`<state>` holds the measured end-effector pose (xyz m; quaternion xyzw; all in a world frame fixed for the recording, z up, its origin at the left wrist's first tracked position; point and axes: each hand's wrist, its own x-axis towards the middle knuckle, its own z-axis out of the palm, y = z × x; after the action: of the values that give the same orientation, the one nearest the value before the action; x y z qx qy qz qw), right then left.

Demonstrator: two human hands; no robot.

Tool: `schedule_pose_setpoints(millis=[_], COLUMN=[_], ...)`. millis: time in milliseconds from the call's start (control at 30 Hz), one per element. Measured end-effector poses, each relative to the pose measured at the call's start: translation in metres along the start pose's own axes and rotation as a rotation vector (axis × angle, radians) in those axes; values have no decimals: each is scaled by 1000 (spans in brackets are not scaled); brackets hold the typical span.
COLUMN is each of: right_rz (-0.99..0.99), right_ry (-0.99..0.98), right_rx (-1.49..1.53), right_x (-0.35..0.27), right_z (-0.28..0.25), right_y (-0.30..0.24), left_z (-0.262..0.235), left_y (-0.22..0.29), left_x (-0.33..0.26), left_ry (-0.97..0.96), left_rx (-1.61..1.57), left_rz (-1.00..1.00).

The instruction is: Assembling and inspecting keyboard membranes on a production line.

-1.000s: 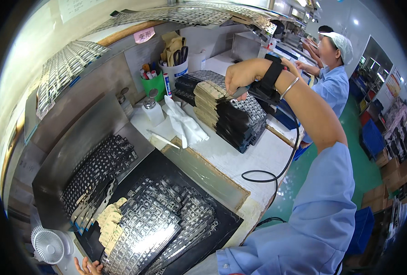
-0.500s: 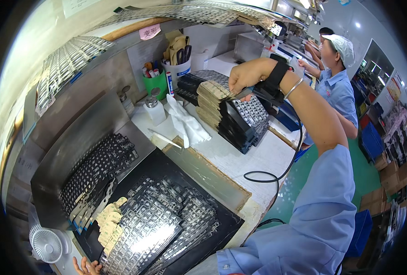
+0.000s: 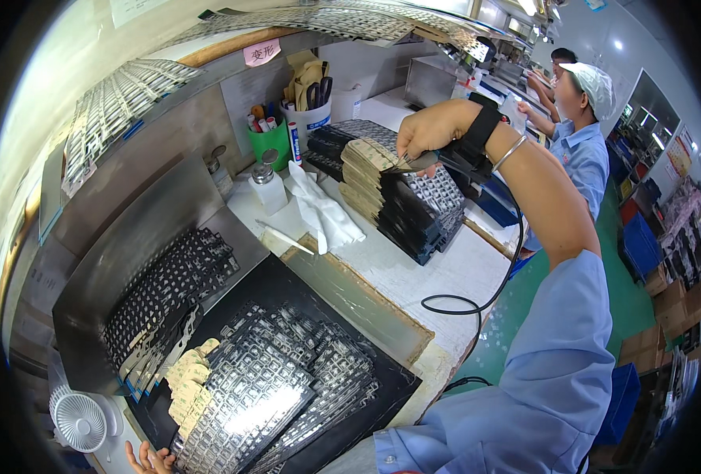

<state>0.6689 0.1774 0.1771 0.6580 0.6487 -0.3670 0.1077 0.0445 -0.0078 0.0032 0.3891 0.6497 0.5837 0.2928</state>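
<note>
My right hand [image 3: 429, 136] reaches over a tall stack of thin perforated sheets [image 3: 413, 209] with tan paper-like ends. Its fingers are pinched at the stack's top, on what looks like the edge of one sheet; the hand hides part of it. At the lower left rim my left hand [image 3: 149, 460] shows only its fingers, apart and curved. They lie beside the near corner of a fanned pile of shiny grid-cut sheets [image 3: 263, 379] on a black mat [image 3: 394, 395], touching or nearly touching it. Tan tabs [image 3: 188, 387] stick out of that pile's left side.
A bent metal plate [image 3: 161, 213] holds more black sheets. Behind stand a white pump bottle [image 3: 268, 191], a crumpled white cloth [image 3: 319, 209], a green pen cup [image 3: 268, 142] and a tool tub [image 3: 311, 114]. A black cable [image 3: 477, 304] crosses the table edge. Co-workers sit beyond; a small fan [image 3: 82, 420] is lower left.
The view has shifted very slightly. My right hand stays at the stack's top with its fingers still pinched, and my left hand has barely moved.
</note>
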Motion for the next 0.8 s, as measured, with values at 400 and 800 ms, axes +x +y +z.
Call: schedule_pose_setpoints(millis=[400, 800], right_rz=[14, -122], right_ry=[19, 77], right_rx=[172, -99], right_x=[-1, 4], right_z=[2, 11], right_y=[3, 19], left_z=[5, 3], left_y=[4, 3], left_x=[-3, -2], left_ry=[-12, -46], left_rx=[21, 32], left_rz=[47, 26])
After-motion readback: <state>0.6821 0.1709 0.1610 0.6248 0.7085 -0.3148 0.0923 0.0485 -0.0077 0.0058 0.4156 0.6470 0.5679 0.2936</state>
